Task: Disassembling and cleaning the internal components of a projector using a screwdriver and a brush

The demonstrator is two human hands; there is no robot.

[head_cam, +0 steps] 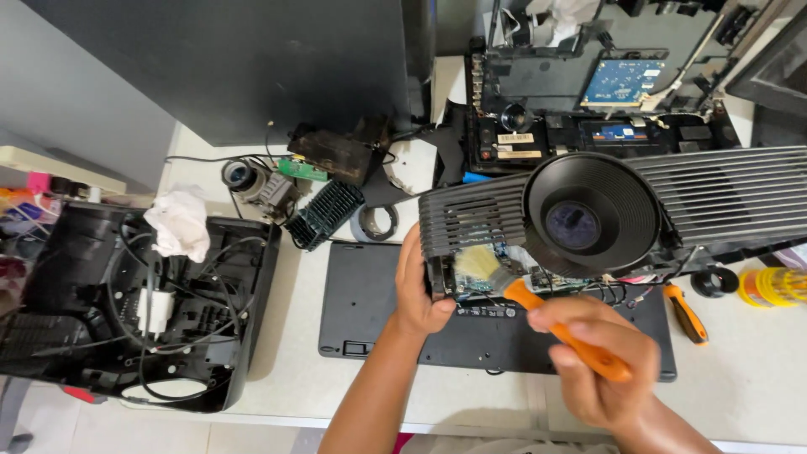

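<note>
A black projector (714,197) with a big round lens (588,214) and slatted vents stands tilted over a flat black keyboard (370,294). My left hand (418,290) grips its left corner. My right hand (601,357) holds a paint brush (521,290) with an orange handle. Its pale bristles touch the exposed circuit board at the projector's lower left edge.
An opened black casing (244,336) with wires and a crumpled white tissue (179,223) lies at the left. A finned heatsink (325,214), a lens part and a small green board sit behind the keyboard. An orange-handled screwdriver (685,313) and a yellow case lie at the right.
</note>
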